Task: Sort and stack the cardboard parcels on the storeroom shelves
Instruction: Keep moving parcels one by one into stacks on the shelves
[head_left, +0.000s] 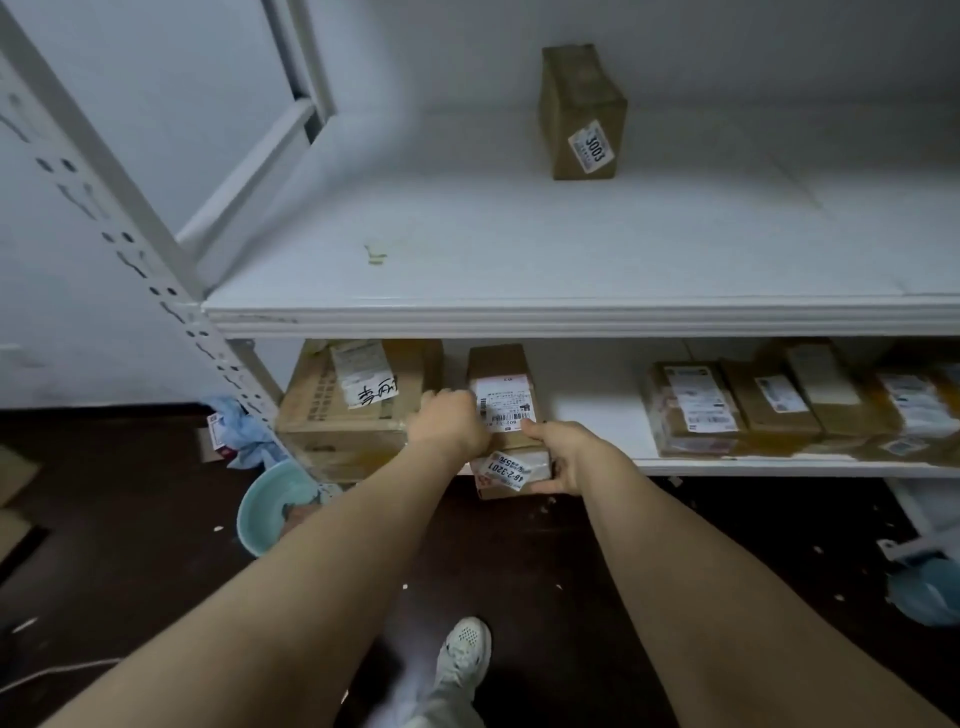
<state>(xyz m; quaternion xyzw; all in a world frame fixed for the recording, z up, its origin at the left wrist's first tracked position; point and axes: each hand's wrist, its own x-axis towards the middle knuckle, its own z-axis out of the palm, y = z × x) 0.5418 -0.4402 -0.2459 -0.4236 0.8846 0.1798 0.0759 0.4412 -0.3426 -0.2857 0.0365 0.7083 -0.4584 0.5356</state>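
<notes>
Finding: you hold the small parcel (501, 400) at the front lip of the lower shelf (587, 415), at the twelve o'clock of your reach; its near face hangs out past the lip, over the floor. Whether it is one box or two stacked cannot be told from this view.

Grip: your left hand (449, 426) curls its fingers over the parcel's nine o'clock top edge; your right hand (566, 457) pinches the four o'clock corner, thumb on top and fingers wrapped beneath; both hands are grasping, neither is released.

Risks, as judged:
- Drop: the overhanging end has no support; slacken either hand and it likely tips toward six o'clock, where your shoe (462, 654) stands.
- Slip: your right thumb rests at the edge of the printed label; that paper probably offers less hold than bare cardboard.
- Pinch: the large carton (348, 410) sits tight at nine o'clock, against your left knuckles; pushing the parcel that way may trap your fingers or shove the carton.
- Knock: the upper shelf (519, 249) overhangs at twelve o'clock; lift straight up and the parcel strikes its underside; draw it out first.
- Footing: a basin (275, 509) lies on the floor at seven o'clock; step back blind and you may catch it.
- Sorting: the flat parcels (727, 410) lie at three o'clock, well apart; the parcel marked 3003 (582, 114) stands alone above.
</notes>
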